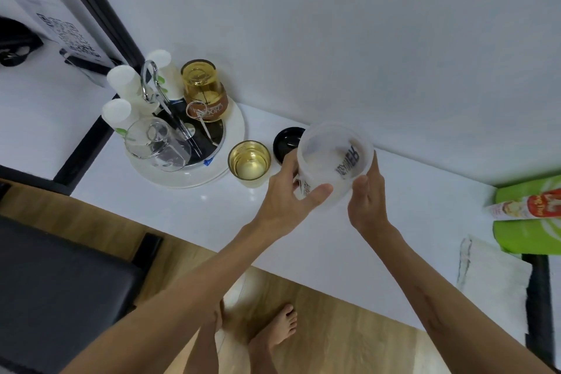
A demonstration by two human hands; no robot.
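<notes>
- Translucent white plastic cup with black lettering point(334, 158): held tilted just above the white desk point(303, 246), towards its far edge by the wall.
- Left grip point(291, 191): closed round the cup's left side, thumb across the near wall.
- Right grip point(365, 200): clasps the cup's right side between thumb and fingers.
- Black round lid point(285, 143): on the desk, just left of and behind the cup.
- Amber glass tumbler point(249, 163): upright, left of the lid.
- Round white tray point(236, 127): further left, carrying upturned glasses.
</notes>
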